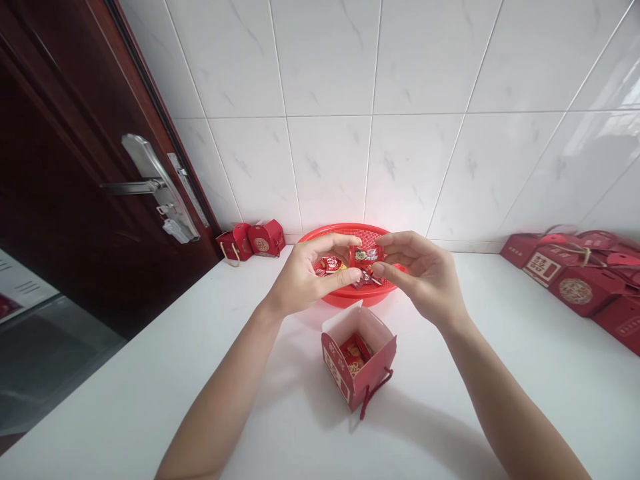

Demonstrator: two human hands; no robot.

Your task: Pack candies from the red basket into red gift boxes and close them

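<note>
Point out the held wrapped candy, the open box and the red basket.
Wrapped candy (367, 255): head view, middle of its printed wrapper.
Open box (371, 369): head view, outer face of its right-hand wall.
Red basket (345, 298): head view, outside of its near wall.

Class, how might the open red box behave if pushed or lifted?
The open red box probably flexes, its walls looking thin. Flat sides suggest sliding rather than rolling. Tilted, its open top might spill the packets inside.

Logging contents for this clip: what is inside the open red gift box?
Inside the open red gift box, red-and-gold wrapped sweets show. Anything beneath them or hidden by the near walls cannot be seen.
</note>
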